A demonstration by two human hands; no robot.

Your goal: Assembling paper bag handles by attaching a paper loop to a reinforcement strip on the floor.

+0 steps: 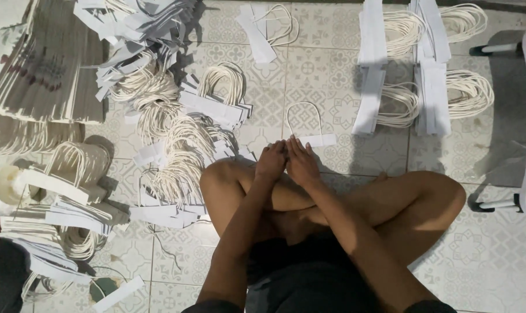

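Patterned grey floor tiles, handle piles all round. We sit cross-legged; our left hand and right hand press side by side, fingers flat, on the white paper strip with its cream cord loop just ahead of our shins. Best keep pressure even along the strip, cord ends square.

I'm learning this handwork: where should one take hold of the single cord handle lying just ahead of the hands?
Probably by the white paper strip at the base of the cord handle. It lies flat on the tiled floor, nearest the left hand and right hand. Come from the near side; the thin loop points away.
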